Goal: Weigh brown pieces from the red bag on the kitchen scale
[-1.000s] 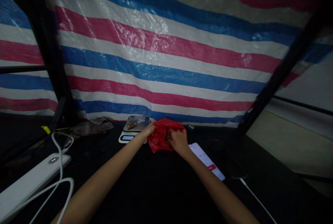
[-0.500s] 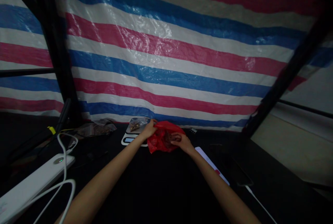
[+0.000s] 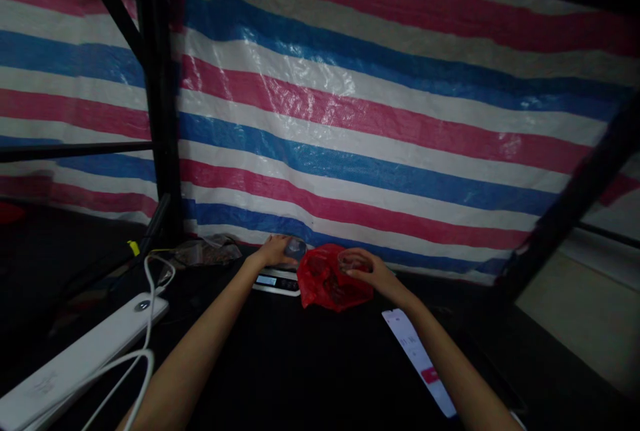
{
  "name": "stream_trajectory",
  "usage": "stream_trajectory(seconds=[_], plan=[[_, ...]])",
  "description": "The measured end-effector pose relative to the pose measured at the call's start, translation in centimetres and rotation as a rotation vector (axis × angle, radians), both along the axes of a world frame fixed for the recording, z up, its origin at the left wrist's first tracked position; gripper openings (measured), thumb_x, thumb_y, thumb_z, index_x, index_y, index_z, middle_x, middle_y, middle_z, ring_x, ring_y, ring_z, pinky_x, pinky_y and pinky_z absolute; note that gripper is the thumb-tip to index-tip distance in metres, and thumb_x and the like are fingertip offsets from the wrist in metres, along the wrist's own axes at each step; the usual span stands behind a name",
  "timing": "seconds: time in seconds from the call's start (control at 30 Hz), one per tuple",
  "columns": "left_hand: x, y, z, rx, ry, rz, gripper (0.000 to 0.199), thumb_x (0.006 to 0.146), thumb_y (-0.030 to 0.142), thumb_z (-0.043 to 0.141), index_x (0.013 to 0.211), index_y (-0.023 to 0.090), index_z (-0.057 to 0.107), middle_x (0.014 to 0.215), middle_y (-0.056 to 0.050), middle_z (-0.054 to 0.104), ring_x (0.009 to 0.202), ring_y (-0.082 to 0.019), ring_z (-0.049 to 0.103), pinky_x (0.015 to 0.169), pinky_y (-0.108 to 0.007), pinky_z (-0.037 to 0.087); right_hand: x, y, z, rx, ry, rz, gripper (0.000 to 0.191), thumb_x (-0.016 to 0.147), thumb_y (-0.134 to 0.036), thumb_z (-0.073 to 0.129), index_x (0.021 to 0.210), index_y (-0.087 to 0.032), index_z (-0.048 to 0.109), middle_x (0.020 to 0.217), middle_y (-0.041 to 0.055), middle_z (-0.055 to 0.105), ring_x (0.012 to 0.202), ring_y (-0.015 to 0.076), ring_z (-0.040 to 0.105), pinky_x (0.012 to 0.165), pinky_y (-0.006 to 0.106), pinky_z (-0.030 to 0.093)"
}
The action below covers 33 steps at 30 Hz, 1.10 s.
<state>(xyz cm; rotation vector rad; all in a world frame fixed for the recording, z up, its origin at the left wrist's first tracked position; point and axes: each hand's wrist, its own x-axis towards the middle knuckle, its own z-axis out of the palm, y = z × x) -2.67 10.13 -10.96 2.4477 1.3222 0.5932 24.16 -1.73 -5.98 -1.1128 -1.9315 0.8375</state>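
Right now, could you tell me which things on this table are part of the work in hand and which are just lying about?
In use:
left hand on the clear packet atop the scale
right hand at the red bag

Lying about:
phone
white power strip with cable
crumpled clear bag

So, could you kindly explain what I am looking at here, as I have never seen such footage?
There is no machine: a head-worn camera looks down at a person's bare hands over a dark table. The left hand rests on a small clear packet on a flat digital kitchen scale. The right hand touches a crumpled red plastic bag; its grip is unclear. A lit phone, a long white power strip and a striped red, white and blue tarpaulin surround them.
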Motion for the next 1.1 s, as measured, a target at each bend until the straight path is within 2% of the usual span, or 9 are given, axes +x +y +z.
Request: stream_trajectory(seconds=[0.1, 0.27, 0.33, 0.47, 0.6, 0.7, 0.87, 0.97, 1.1], plan=[[-0.3, 0.3, -0.7, -0.020, -0.029, 0.022, 0.060, 0.065, 0.038, 0.065, 0.118, 0.017, 0.049, 0.122, -0.012, 0.051, 0.114, -0.026, 0.044, 0.096, -0.031, 0.030, -1.3, 1.1, 0.8, 0.057, -0.030, 0.015, 0.037, 0.070, -0.030, 0.062, 0.104, -0.018, 0.054, 0.108, 0.0072, 0.060, 0.100, 0.0188, 0.055, 0.091, 0.036, 0.040], [-0.6, 0.4, -0.2, -0.034, -0.214, 0.010, 0.049, 0.065, 0.037, 0.065, 0.108, 0.015, 0.058, 0.108, -0.010, 0.060, 0.102, -0.024, 0.052, 0.090, -0.030, 0.036, -3.5, 3.2, 1.7, 0.146, -0.169, -0.004, 0.037, 0.072, -0.028, 0.059, 0.107, -0.020, 0.053, 0.106, 0.0035, 0.062, 0.096, 0.0165, 0.057, 0.089, 0.032, 0.040], [-0.6, 0.3, 0.1, -0.073, -0.349, -0.044, 0.048, 0.064, 0.037, 0.065, 0.105, 0.013, 0.059, 0.104, -0.009, 0.062, 0.098, -0.023, 0.055, 0.086, -0.029, 0.039, -4.3, 4.0, 2.2, 0.187, -0.276, -0.069, 0.038, 0.072, -0.027, 0.059, 0.109, -0.022, 0.052, 0.103, 0.0016, 0.063, 0.091, 0.0157, 0.058, 0.084, 0.031, 0.042], [-0.2, 0.0, 0.9, -0.250, -0.663, -0.238, 0.052, 0.066, 0.038, 0.064, 0.110, 0.011, 0.056, 0.098, -0.008, 0.064, 0.087, -0.018, 0.058, 0.078, -0.026, 0.043, -5.8, 5.3, 3.8, 0.323, -0.503, -0.219, 0.040, 0.073, -0.027, 0.059, 0.112, -0.024, 0.051, 0.102, 0.0001, 0.063, 0.081, 0.0145, 0.058, 0.075, 0.027, 0.042], [0.2, -0.3, 1.5, -0.385, -0.849, -0.309, 0.059, 0.065, 0.038, 0.066, 0.115, 0.010, 0.051, 0.091, -0.007, 0.064, 0.078, -0.015, 0.059, 0.072, -0.025, 0.044, -7.5, 5.5, 5.5, 0.537, -0.780, -0.255, 0.034, 0.079, -0.029, 0.054, 0.113, -0.024, 0.052, 0.111, 0.0025, 0.059, 0.098, 0.0190, 0.052, 0.083, 0.031, 0.034], [0.3, -0.6, 1.7, -0.422, -0.901, -0.327, 0.055, 0.063, 0.037, 0.068, 0.109, 0.010, 0.055, 0.091, -0.007, 0.064, 0.079, -0.015, 0.058, 0.072, -0.025, 0.043, -8.8, 5.3, 6.3, 0.701, -0.970, -0.252, 0.031, 0.082, -0.027, 0.051, 0.113, -0.023, 0.052, 0.111, 0.0065, 0.058, 0.103, 0.0232, 0.048, 0.085, 0.037, 0.029], [0.4, -0.6, 1.5, -0.439, -0.929, -0.352, 0.042, 0.062, 0.034, 0.070, 0.094, 0.009, 0.060, 0.089, -0.006, 0.064, 0.079, -0.015, 0.058, 0.074, -0.025, 0.042, -10.8, 5.1, 6.8, 0.858, -1.199, -0.152, 0.022, 0.085, -0.017, 0.043, 0.102, -0.019, 0.057, 0.096, 0.0095, 0.061, 0.093, 0.0234, 0.050, 0.079, 0.037, 0.030], [0.5, -0.2, 1.1, -0.415, -0.926, -0.347, 0.041, 0.062, 0.034, 0.070, 0.092, 0.009, 0.060, 0.087, -0.006, 0.064, 0.079, -0.016, 0.058, 0.074, -0.026, 0.041, -11.4, 4.8, 7.0, 0.955, -1.292, -0.105, 0.022, 0.085, -0.014, 0.041, 0.099, -0.016, 0.058, 0.093, 0.0099, 0.060, 0.090, 0.0233, 0.050, 0.077, 0.036, 0.031], [0.2, 0.2, 1.0, -0.395, -0.886, -0.365, 0.043, 0.065, 0.037, 0.067, 0.097, 0.009, 0.059, 0.084, -0.006, 0.064, 0.076, -0.015, 0.058, 0.073, -0.027, 0.042, -11.3, 4.1, 7.5, 1.089, -1.315, -0.088, 0.026, 0.086, -0.011, 0.036, 0.105, -0.012, 0.054, 0.098, 0.0117, 0.059, 0.091, 0.0226, 0.049, 0.077, 0.035, 0.032]])
